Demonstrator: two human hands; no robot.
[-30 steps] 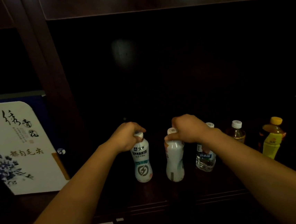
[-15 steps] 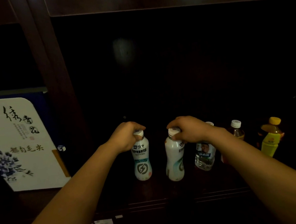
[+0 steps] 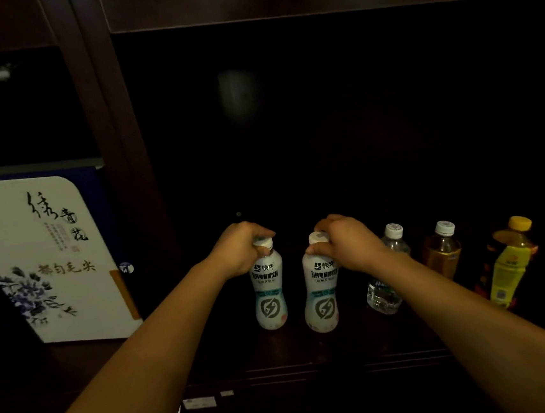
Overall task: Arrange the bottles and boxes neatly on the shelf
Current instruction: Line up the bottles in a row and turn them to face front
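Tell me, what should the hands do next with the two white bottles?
Probably let go. Both white bottles, left and right, stand upright, labels forward, in line with the water bottle. The left hand and right hand only grip the caps.

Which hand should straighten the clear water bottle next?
Right. The right hand grips the second white bottle directly beside the clear water bottle; the left hand is farther away, on the first white bottle.

Both forearms extending forward, converging slightly. Left hand (image 3: 240, 249) curling closed, knuckles up, fingers gripping downward. Right hand (image 3: 348, 244) mirroring pose, fingers closed, wrist bending inward.
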